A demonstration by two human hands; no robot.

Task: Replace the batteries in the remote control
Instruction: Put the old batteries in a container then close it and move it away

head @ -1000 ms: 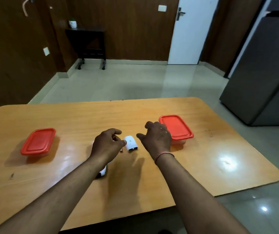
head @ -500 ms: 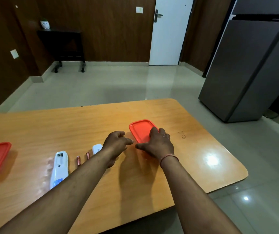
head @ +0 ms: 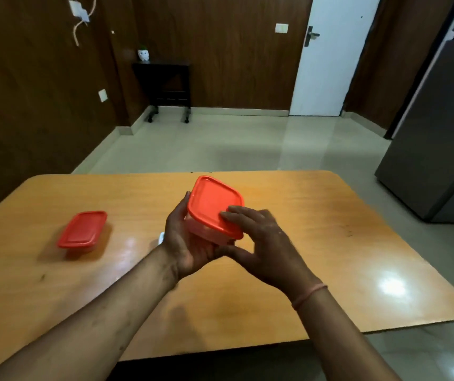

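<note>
I hold a clear plastic box with a red lid (head: 213, 204) above the middle of the wooden table (head: 316, 229). My left hand (head: 184, 243) cups it from below and the left side. My right hand (head: 264, 243) grips its near right corner, fingers lying on the lid. A small white piece (head: 161, 238) peeks out just left of my left wrist; the remote, its cover and the batteries are otherwise hidden behind my left arm.
A second red-lidded box (head: 83, 229) sits on the table to the left. A grey fridge (head: 440, 138) stands off the table's right side. A dark side table (head: 165, 86) and a white door (head: 327, 56) are at the far wall.
Both hands reached from the remote's parts to the right red-lidded box and lifted it off the table toward the middle. The view swung right, then back left.
</note>
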